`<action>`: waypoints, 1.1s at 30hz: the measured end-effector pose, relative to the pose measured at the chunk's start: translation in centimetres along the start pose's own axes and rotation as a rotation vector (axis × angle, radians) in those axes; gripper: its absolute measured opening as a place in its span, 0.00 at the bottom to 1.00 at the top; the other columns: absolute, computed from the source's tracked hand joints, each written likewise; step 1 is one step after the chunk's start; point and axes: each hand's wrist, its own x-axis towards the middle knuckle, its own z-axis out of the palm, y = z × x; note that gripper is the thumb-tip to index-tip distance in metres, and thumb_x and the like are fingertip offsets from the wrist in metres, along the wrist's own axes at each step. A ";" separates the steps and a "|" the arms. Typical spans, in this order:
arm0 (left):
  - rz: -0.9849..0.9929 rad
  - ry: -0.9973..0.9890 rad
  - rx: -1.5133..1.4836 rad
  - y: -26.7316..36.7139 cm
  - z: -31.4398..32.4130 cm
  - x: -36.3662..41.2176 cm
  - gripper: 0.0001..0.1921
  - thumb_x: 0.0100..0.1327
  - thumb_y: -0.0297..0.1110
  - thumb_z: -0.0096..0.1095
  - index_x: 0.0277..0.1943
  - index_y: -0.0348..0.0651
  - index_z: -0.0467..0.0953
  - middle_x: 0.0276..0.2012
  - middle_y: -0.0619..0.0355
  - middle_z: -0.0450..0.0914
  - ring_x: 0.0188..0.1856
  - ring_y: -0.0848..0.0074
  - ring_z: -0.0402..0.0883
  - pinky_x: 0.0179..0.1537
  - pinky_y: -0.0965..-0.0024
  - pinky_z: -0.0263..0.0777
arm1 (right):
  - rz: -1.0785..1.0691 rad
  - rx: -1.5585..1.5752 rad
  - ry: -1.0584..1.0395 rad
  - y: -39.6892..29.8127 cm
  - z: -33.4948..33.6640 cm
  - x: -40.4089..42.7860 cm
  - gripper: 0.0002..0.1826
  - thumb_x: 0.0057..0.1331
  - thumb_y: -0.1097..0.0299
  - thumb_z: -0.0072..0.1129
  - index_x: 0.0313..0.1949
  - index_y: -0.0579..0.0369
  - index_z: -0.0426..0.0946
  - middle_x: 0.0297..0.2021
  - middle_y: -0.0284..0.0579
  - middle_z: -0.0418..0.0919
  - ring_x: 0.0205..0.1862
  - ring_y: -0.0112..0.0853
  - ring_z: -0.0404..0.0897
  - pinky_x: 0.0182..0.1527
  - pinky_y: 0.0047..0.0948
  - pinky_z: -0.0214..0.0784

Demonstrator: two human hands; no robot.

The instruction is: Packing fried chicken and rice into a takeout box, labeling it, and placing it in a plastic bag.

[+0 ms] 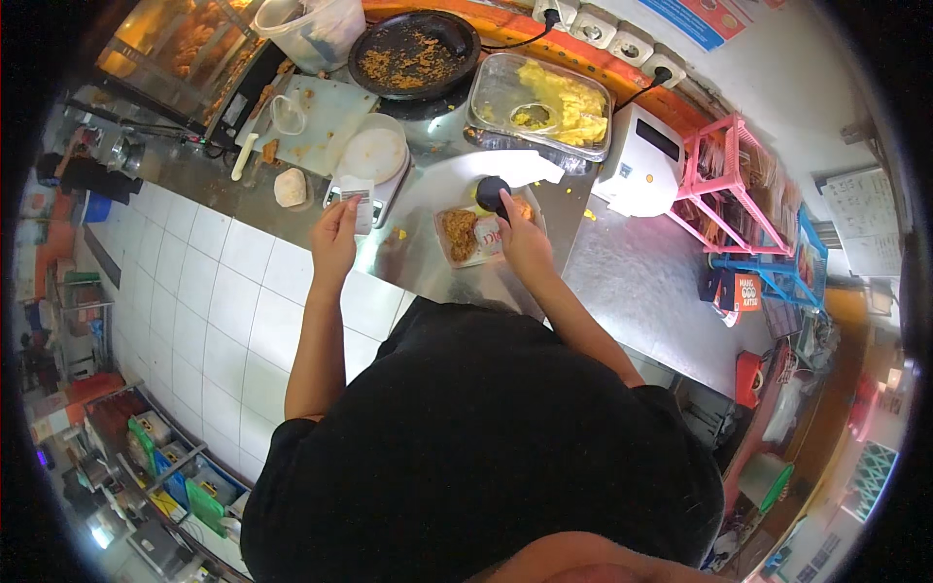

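Between the thumb and fingers of my left hand is a small printed paper slip, held up in front of a kitchen scale. A round translucent container sits on that scale. My right hand grips a black round-headed utensil, perhaps a ladle, over an opened paper food box. Inside the box lies a brown piece of fried chicken; an orange-brown food piece shows partly behind my right hand. The box's white lid stands folded back on the steel counter.
Behind are a black pan with crumbs and a clear tray of yellow food. Leftward lie a cutting board, a white-handled knife and a pale round lump. Rightward stand a white machine and a pink rack.
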 end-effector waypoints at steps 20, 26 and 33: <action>-0.259 -0.429 0.009 -4.6 10.1 -4.9 0.27 0.54 0.37 0.58 0.52 0.26 0.62 0.48 0.39 0.64 0.51 0.56 0.67 0.50 0.63 0.64 | -0.050 -0.116 0.140 1.3 -8.3 15.9 0.18 0.63 0.57 0.47 0.45 0.55 0.74 0.36 0.57 0.76 0.41 0.43 0.76 0.44 0.35 0.67; -0.020 -0.472 0.136 -6.1 10.9 -3.3 0.24 0.48 0.28 0.52 0.51 0.27 0.62 0.44 0.40 0.65 0.47 0.50 0.66 0.49 0.60 0.62 | 0.253 0.248 0.151 12.8 -4.0 2.6 0.18 0.65 0.59 0.43 0.46 0.57 0.72 0.35 0.43 0.77 0.35 0.29 0.76 0.39 0.27 0.67; 0.132 -0.545 0.085 -5.7 13.8 -3.4 0.26 0.49 0.24 0.54 0.54 0.33 0.64 0.49 0.45 0.66 0.52 0.60 0.68 0.52 0.65 0.63 | 0.128 0.164 0.041 12.9 -0.3 -2.5 0.22 0.55 0.64 0.53 0.50 0.58 0.67 0.39 0.57 0.75 0.39 0.45 0.77 0.41 0.37 0.69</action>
